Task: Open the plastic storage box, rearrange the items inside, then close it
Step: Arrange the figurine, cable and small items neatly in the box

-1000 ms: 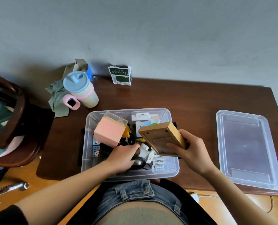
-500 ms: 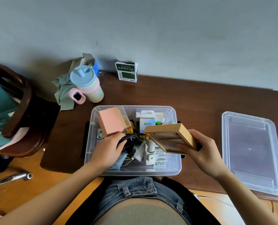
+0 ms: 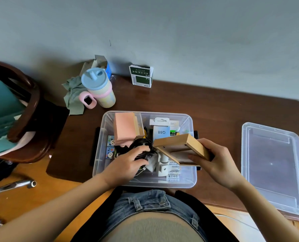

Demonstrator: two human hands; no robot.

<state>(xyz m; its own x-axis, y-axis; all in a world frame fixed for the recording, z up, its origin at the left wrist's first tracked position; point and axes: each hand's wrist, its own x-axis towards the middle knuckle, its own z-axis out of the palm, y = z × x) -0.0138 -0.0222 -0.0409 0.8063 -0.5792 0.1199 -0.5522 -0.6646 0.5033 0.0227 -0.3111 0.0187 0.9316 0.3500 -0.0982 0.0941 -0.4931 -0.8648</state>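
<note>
Over the last second our left hand (image 3: 127, 163), low in the middle of the frame, has slid from the white adapter (image 3: 160, 163) at the front of the plastic storage box (image 3: 100, 165) back toward its centre, and it now lies on the black cable coil (image 3: 141, 145). The pink block (image 3: 124, 130), which leaned over the left end, now stands nearer upright in the box's back left corner. We judge the rearranging well under way, with the close still ahead.

The left fingers (image 3: 140, 151) are curled over the coil, gripping it. Just right of centre, our right hand (image 3: 216, 163) holds the wooden frame (image 3: 180, 151) tilted above the box's right half, fingers wrapped round its right edge, thumb on the underside. At the far right the lid (image 3: 270, 163) lies flat on the desk (image 3: 206, 109), well apart from the box.
</note>
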